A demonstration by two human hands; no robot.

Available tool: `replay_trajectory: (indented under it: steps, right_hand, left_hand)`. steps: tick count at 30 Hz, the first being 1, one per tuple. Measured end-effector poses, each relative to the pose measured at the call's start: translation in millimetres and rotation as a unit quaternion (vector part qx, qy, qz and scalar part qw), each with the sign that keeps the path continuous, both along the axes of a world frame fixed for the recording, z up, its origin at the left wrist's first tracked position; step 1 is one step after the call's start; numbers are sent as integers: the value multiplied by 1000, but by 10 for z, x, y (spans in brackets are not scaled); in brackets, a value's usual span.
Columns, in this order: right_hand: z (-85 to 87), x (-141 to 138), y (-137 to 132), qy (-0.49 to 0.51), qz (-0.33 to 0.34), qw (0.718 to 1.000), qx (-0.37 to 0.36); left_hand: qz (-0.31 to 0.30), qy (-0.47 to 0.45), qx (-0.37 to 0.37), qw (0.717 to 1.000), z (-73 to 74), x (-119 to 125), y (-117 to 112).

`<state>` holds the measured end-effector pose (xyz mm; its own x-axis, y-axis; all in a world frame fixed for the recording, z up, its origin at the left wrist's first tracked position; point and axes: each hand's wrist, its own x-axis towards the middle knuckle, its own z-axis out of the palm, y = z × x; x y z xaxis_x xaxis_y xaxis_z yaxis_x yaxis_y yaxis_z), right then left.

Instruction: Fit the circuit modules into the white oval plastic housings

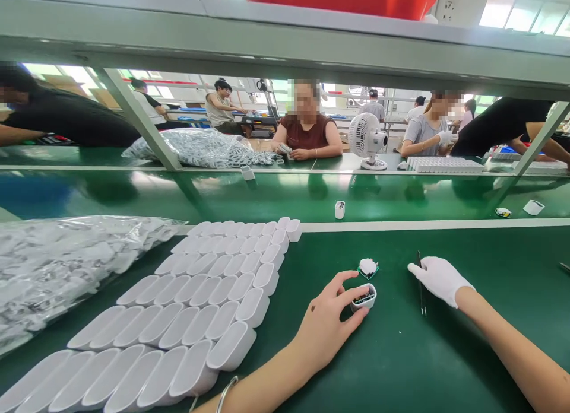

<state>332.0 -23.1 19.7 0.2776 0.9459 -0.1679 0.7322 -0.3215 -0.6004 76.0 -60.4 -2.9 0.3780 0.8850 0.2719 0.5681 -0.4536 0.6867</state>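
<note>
My bare left hand (327,321) is closed around a small white oval housing (364,297) standing on the green mat, with parts visible inside its open top. Just beyond it lies a small green circuit board with a white round part (368,267). My right hand (439,278), in a white glove, rests on the mat with its fingers over black tweezers (420,288); I cannot see whether it grips them.
Rows of white oval housings (200,306) cover the mat at my left, beside a clear bag of more parts (57,270). A single housing (339,209) stands on the belt beyond. Across the bench sit several people, a small white fan (367,140) and a tray (445,164).
</note>
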Motion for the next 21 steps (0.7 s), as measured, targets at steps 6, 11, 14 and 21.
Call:
replay_trajectory:
  steps: [6, 11, 14, 21]
  right_hand:
    - [70, -294, -175, -86, 114, 977, 161]
    - [44, -783, -258, 34, 381, 913, 143]
    - [179, -923, -55, 39, 432, 896, 93]
    - [426, -818, 1265, 11, 131, 958, 254]
  left_hand:
    - [-4, -124, -111, 986, -45, 17, 57]
    - [11, -124, -131, 984, -161, 20, 48]
    - [41, -134, -159, 977, -196, 14, 19]
    - [47, -182, -194, 963, -162, 30, 87]
